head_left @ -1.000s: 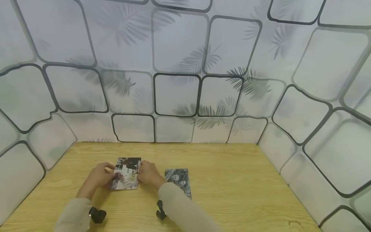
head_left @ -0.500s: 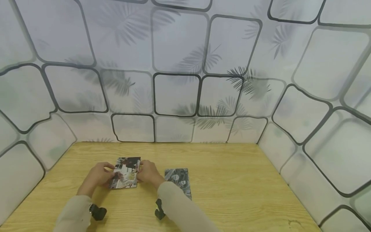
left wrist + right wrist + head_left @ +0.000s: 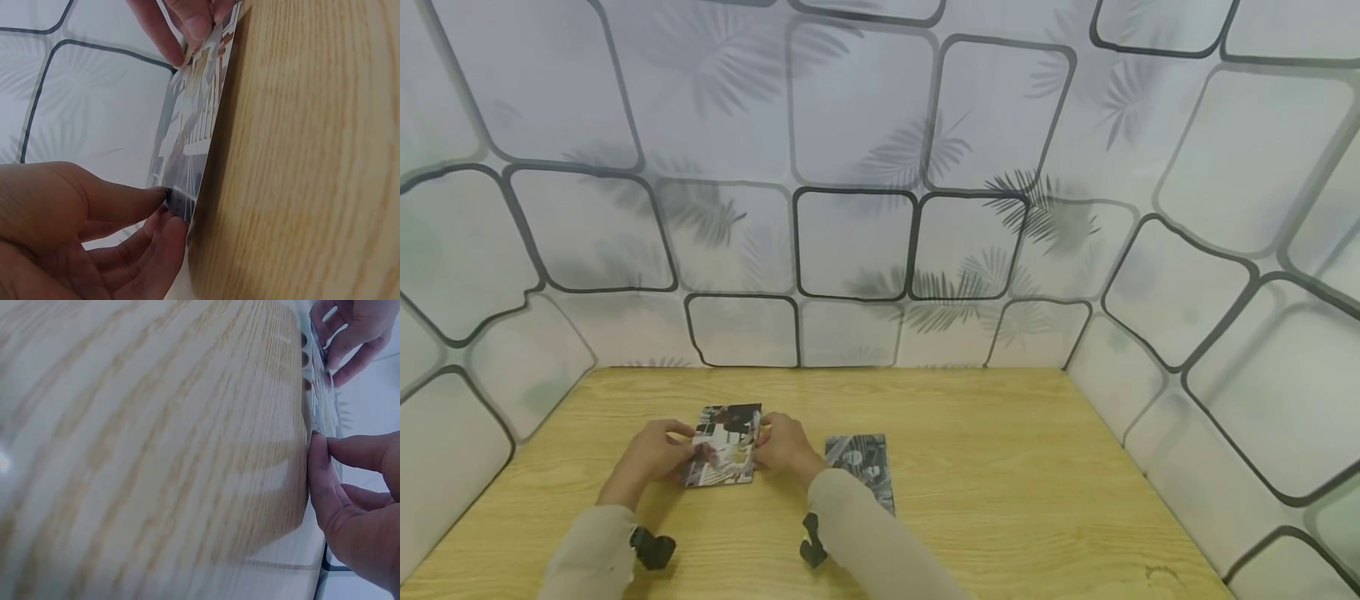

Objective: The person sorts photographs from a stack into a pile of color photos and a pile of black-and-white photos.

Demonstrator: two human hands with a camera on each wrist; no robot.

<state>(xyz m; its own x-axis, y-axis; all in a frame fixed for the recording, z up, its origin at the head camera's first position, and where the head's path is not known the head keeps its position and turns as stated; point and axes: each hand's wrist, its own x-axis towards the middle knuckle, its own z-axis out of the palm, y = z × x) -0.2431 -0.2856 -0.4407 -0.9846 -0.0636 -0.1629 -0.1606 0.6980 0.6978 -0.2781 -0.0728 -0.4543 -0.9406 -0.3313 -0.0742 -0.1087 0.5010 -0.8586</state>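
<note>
A colour photo print (image 3: 726,445) is held level with both hands, just over the wooden table. My left hand (image 3: 657,452) pinches its left edge between thumb and fingers, which the left wrist view shows close up, with a thin dark shadow under the print (image 3: 199,125). At the opposite edge my right hand (image 3: 786,445) grips it the same way; in the right wrist view its thumb and forefinger meet at the print's rim. To the right lies a dark black-and-white photo print (image 3: 867,468) on the table, its lower left part hidden behind the right forearm.
The light wooden table (image 3: 1000,467) runs back to a patterned curtain (image 3: 857,242) with dark outlined squares and leaf shapes. More curtain encloses the left and right sides. A black wrist camera (image 3: 653,548) sits below the left sleeve, another (image 3: 812,542) below the right.
The held colour print has shifted very slightly back and to the left, both hands keeping their grip. The black-and-white print stays put.
</note>
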